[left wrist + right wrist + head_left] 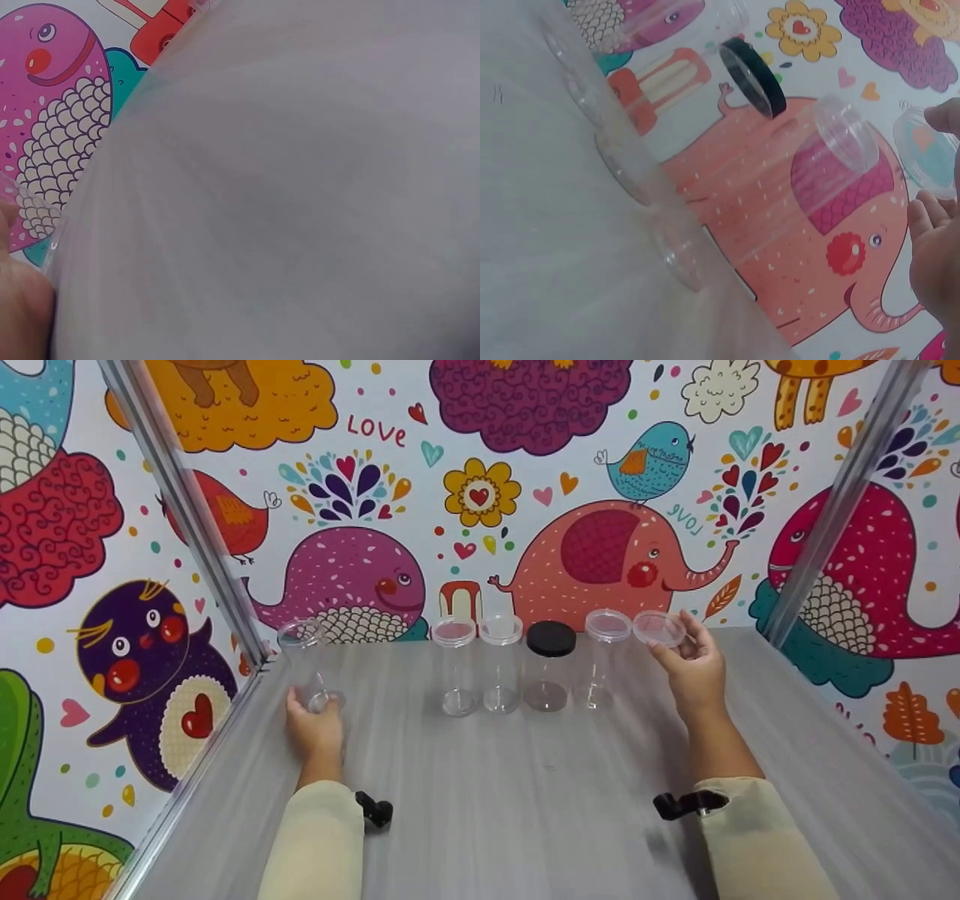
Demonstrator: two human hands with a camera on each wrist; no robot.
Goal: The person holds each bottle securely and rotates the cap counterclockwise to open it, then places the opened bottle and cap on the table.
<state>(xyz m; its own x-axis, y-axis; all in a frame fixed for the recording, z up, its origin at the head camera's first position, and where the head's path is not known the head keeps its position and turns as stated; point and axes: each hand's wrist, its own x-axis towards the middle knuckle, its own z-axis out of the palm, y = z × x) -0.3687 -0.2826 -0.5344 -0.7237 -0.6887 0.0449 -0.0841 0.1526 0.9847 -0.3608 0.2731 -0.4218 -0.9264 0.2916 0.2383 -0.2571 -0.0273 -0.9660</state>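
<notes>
Holding a clear lid [660, 628] and a clear jar [310, 660] apart.
Pinching the lid in the right grip [696, 671] near the right end of a row of four jars [501, 667] on the desk [487, 810]; curling the left grip [316, 735] round the clear jar's lower end, left of the row.

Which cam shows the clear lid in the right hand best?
Head: the clear lid shows nearly whole in the right hand. Right wrist: it sits near the frame's right edge, partly covered by the hand. Left wrist: lid not visible.
</notes>
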